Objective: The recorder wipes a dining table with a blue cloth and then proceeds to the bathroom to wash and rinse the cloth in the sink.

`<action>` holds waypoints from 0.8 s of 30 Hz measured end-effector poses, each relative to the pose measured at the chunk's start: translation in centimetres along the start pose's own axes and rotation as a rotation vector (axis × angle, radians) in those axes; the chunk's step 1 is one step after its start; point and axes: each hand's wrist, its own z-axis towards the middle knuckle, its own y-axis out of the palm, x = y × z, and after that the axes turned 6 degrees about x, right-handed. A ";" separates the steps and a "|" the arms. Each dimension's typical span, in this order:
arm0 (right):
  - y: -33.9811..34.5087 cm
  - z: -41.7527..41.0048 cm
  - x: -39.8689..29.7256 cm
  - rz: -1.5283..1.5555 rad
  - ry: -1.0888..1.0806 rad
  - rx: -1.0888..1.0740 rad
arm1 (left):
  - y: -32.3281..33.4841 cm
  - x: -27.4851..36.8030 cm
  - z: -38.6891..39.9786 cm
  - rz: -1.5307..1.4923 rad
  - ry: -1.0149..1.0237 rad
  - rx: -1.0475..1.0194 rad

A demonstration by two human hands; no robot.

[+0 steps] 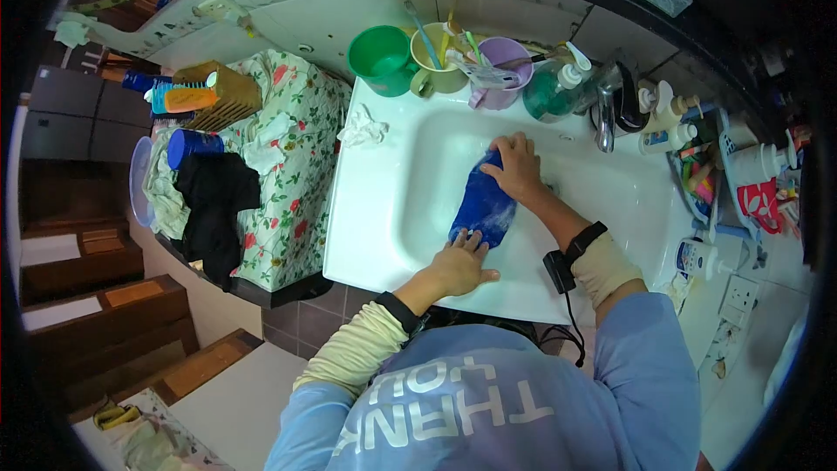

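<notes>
A wet blue cloth (482, 203) lies stretched along the white washbasin (366, 222), with whitish foam or suds on its lower right part. My right hand (520, 167) grips the cloth's far end, its fingers curled over the edge. At the near end, my left hand (461, 265) rests palm down by the basin's front rim. Its spread fingertips press on the cloth and its thumb points right, off the fabric. The cloth's underside is hidden.
Behind the bowl stand a green mug (382, 62), a yellow mug (441, 55) with toothbrushes, a purple mug (500, 72), a soap pump bottle (552, 88) and the faucet (608, 104). A crumpled tissue (363, 127) lies left; black cloth (216, 203) hangs beyond. A cable (575, 327) dangles from my right wrist.
</notes>
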 end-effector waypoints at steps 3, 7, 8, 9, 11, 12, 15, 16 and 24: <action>0.4 -1.6 -1.0 -0.239 0.086 0.012 | -0.1 0.2 -0.1 0.029 0.021 -0.014; 1.1 -2.9 -1.6 0.100 0.105 -0.239 | 1.3 -1.4 0.8 0.016 0.075 0.016; 0.4 -3.2 -2.2 0.184 0.094 -0.334 | 0.9 -1.5 0.9 -0.040 0.056 -0.010; -1.2 -3.4 -3.9 0.207 0.000 -0.381 | 0.6 -1.3 0.7 -0.101 0.032 -0.035; -1.9 -4.8 -4.9 0.223 -0.148 -0.431 | -1.1 -1.3 1.5 -0.170 -0.014 -0.259; -2.0 -5.5 -5.2 0.232 -0.295 -0.469 | -1.7 -1.3 2.0 -0.228 -0.052 -0.480; 2.0 -6.2 -2.8 0.111 -0.360 -0.315 | 1.8 -1.8 1.4 -0.053 0.054 -0.002; 3.6 -5.7 -1.4 -0.013 -0.415 -0.189 | 1.7 -1.7 1.6 -0.050 0.060 -0.002; 4.3 -2.0 -1.9 -0.089 -0.218 -0.116 | -0.9 0.1 -0.5 -0.037 0.051 -0.103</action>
